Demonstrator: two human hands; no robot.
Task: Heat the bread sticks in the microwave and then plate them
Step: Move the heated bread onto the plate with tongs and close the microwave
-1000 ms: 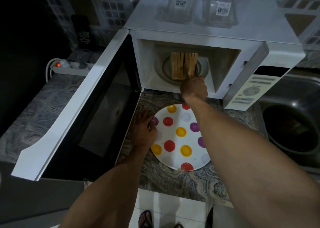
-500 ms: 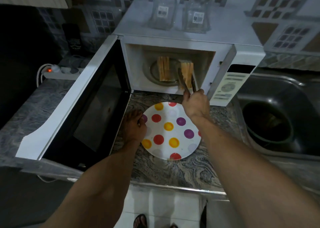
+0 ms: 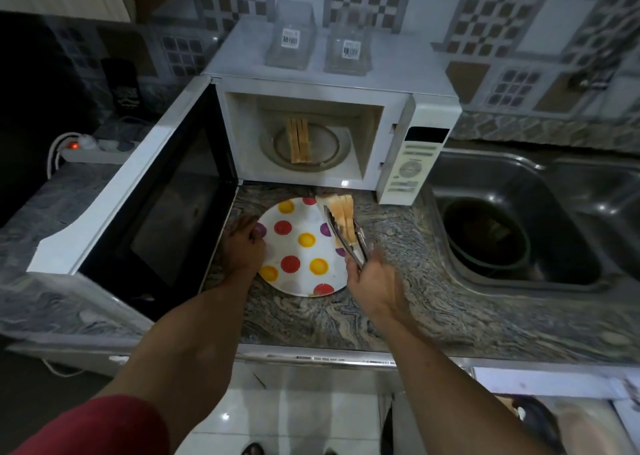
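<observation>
A white microwave stands on the counter with its door swung open to the left. Several bread sticks lie on its glass turntable. In front of it sits a white plate with coloured dots. My right hand grips metal tongs, which clamp a few bread sticks over the plate's right edge. My left hand rests on the plate's left rim, fingers curled on it.
A steel sink with a dark pot in it lies right of the microwave. Two clear glass containers stand on top of the microwave. A power strip with a red light sits at the back left. The open door blocks the counter's left side.
My right hand has pulled the tongs with a few bread sticks out of the microwave and down over the plate. The left hand has stayed on the plate's rim.
</observation>
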